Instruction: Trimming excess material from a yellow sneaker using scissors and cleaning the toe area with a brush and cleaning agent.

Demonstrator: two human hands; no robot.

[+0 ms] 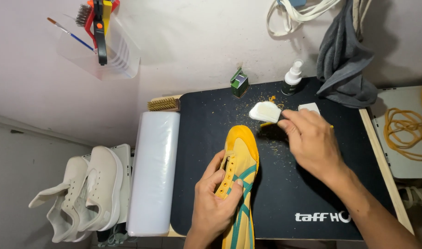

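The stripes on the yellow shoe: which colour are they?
Green stripes cross the yellow shoe, clearest in the head view.

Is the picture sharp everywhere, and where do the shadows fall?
Head view: mostly sharp, with the yellow shoe and left hand crisp; the right hand looks slightly soft around the pale eraser block; soft shadows lie on the black mat right of the shoe; straight edges bend toward the frame's borders, a wide-lens effect.
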